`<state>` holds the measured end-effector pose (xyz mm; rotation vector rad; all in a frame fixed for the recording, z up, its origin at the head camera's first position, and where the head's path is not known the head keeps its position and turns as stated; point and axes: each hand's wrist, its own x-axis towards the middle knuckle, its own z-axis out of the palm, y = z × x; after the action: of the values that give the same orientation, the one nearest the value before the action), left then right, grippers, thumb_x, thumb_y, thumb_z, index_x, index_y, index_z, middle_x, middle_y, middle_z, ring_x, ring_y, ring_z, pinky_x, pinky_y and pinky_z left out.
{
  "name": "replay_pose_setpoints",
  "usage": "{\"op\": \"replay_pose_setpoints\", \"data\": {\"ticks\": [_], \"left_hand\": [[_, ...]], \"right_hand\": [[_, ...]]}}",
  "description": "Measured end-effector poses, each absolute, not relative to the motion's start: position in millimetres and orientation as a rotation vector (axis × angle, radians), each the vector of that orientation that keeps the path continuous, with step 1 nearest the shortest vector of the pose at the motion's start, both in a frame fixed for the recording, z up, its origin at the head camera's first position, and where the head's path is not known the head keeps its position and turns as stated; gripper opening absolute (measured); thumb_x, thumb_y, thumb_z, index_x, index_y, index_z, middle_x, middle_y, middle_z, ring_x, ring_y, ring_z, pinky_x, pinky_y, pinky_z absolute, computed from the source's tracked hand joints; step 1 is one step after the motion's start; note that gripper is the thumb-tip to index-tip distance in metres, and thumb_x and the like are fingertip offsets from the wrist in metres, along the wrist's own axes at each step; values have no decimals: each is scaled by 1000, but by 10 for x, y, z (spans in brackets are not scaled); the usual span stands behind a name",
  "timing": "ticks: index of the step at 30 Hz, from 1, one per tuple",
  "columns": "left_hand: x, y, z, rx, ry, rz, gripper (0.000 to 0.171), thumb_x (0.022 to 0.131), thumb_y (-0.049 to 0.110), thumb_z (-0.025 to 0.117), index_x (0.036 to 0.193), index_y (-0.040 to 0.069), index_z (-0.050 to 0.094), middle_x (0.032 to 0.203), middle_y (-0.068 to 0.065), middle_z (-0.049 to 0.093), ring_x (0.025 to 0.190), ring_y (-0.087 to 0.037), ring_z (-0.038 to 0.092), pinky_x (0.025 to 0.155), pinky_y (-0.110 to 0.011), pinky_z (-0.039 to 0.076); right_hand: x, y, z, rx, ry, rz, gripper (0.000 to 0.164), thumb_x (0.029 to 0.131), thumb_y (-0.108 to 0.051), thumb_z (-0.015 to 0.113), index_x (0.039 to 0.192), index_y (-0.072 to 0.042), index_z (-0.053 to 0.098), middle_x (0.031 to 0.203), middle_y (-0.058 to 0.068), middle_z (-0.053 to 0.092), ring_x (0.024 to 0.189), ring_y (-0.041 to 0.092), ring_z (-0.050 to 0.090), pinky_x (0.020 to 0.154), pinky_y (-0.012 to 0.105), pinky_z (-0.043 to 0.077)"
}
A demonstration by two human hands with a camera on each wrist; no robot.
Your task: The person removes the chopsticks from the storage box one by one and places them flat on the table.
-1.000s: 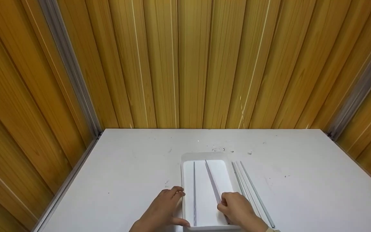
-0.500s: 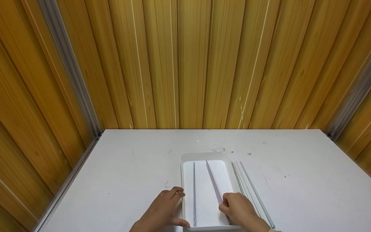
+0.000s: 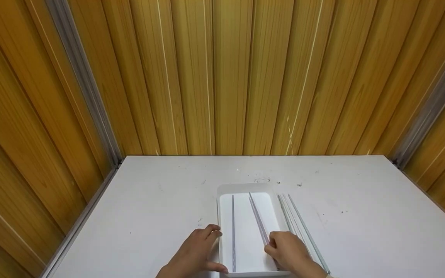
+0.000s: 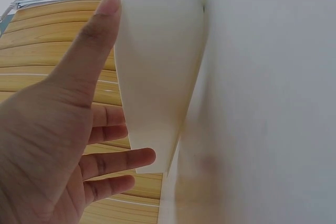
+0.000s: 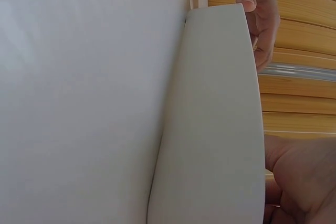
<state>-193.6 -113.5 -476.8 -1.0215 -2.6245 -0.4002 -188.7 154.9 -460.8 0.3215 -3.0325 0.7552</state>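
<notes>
Panelled walls and table suggest a booth.

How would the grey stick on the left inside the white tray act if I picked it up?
The grey stick would probably stay stiff, because it looks so straight. It's likely light, since it's very thin. It might be fiddly to lift, as it seems to lie flat in the white tray.

Smooth matt tray, perhaps plastic, wood-grained wall, scuffed smooth tabletop.
</notes>
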Motion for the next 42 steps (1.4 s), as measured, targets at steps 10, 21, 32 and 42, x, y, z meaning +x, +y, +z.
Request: {"op": "replay_pose_setpoints", "data": {"ticks": [10, 21, 32, 42], "left_hand": [[-1933, -1131, -4763, -1007, -2704, -431, 83, 67, 69, 66, 120, 6, 58, 126, -4, 55, 107, -19, 59, 94, -36, 53], [-1926, -1140, -4777, -1017, -2666, -441, 82, 66, 69, 67, 119, 6, 59, 125, -4, 55, 105, -18, 59, 92, -34, 53], [-1936, -1146, -4783, -1030, -2648, -427, 83, 66, 69, 65, 118, 5, 59, 125, -5, 55, 105, -19, 59, 93, -34, 52], [-1931, -1142, -4777, -1019, -2665, -431, 82, 66, 69, 66, 118, 6, 59, 126, -5, 55, 105, -20, 59, 94, -34, 52]], "right_hand": [[-1882, 1555, -4584, 299, -3033, 780, 25, 80, -13, 61, 59, -14, 47, 52, -7, 40, 48, 7, 37, 42, 16, 25], [-1871, 1634, -4535, 313, -3025, 800, 21, 80, -12, 59, 61, -13, 48, 54, -6, 41, 49, 7, 38, 42, 15, 26], [-1882, 1733, -4474, 221, -3009, 790, 21, 78, -9, 60, 60, -13, 48, 51, -6, 42, 47, 7, 39, 42, 14, 25], [-1877, 1835, -4447, 145, -3029, 771, 21, 79, -10, 62, 62, -12, 50, 52, -5, 44, 48, 8, 40, 42, 13, 26]]}}
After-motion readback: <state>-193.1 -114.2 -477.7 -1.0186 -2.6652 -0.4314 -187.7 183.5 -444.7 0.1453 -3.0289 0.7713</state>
